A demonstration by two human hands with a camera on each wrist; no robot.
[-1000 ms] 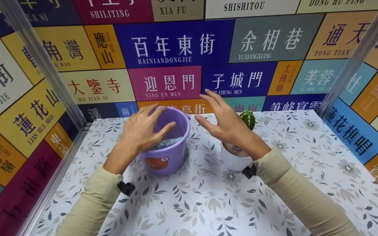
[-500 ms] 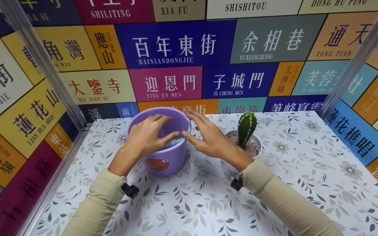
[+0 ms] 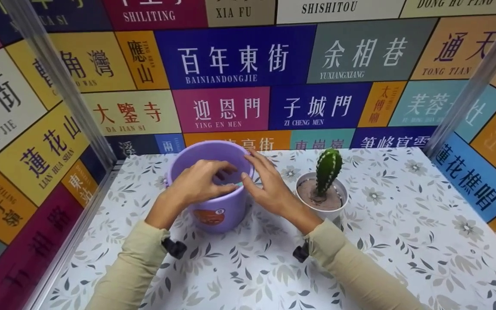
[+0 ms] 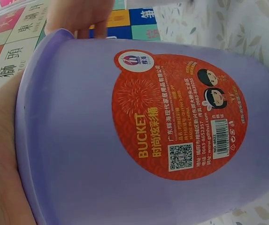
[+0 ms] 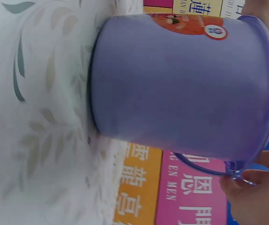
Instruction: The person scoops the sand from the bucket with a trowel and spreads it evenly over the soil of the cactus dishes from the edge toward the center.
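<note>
- Nearest lay the khaki sleeves (image 3: 355,262), with a black wrist camera (image 3: 174,248) strapped at each cuff; keeping both clear of the bucket wall seemed wise.
- The purple plastic bucket (image 3: 236,212) stood upright on the floral-covered desk (image 3: 407,241), left of centre, its round red label (image 4: 181,117) facing the person.
- The left hand (image 3: 198,183) reached over the near rim, its fingers inside the bucket and partly hidden; whether they held anything could not be told. Working in there well probably meant keeping the forearm off the rim, lest the bucket tip.
- The right hand (image 3: 271,187) lay at the right rim, thumb and fingers apart, fingertips close by the hinge of the bucket's handle (image 5: 197,168). That placing looked suited to steadying the wall; light, even pressure would likely have served better than a squeeze.
- To the right, well apart from the bucket, the cactus (image 3: 329,172) rose from its white pot (image 3: 345,199). The right elbow deserved care there, since the spines could prick and the pot could topple.
- Farthest off, the wall of place-name signs (image 3: 235,58) closed the space behind the desk.
</note>
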